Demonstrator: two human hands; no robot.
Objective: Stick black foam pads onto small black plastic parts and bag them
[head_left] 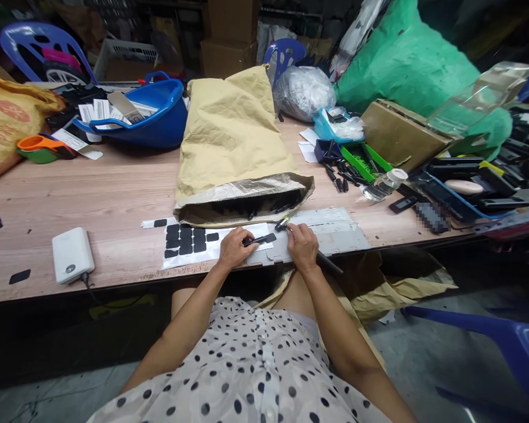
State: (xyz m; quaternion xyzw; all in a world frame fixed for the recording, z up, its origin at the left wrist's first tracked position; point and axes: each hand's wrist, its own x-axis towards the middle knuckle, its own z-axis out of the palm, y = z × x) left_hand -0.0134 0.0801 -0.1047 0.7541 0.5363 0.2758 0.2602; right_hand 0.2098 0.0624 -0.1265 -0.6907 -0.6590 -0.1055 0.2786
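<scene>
My left hand (235,247) is closed, pinching a slim black pen-like part (256,240) over the grey board at the table's front edge. A black rounded patch (270,238) lies by the part's far end. My right hand (302,245) grips what looks like a small hammer (330,263). Its metal head with a yellow-green spot points toward the bag, and the black handle sticks out behind my wrist. Left of my hands lies a white sheet (211,256) carrying several black rounded patches (185,238). Just beyond, a tan paper bag (235,135) lies open toward me, dark pieces inside.
A white power bank (73,255) with a cable sits at left. Behind are a blue basin (158,120) with small boxes, a green tray (365,163), a clear bottle (384,185) and a cardboard box (405,132). A blue tray (449,197) of black parts stands right.
</scene>
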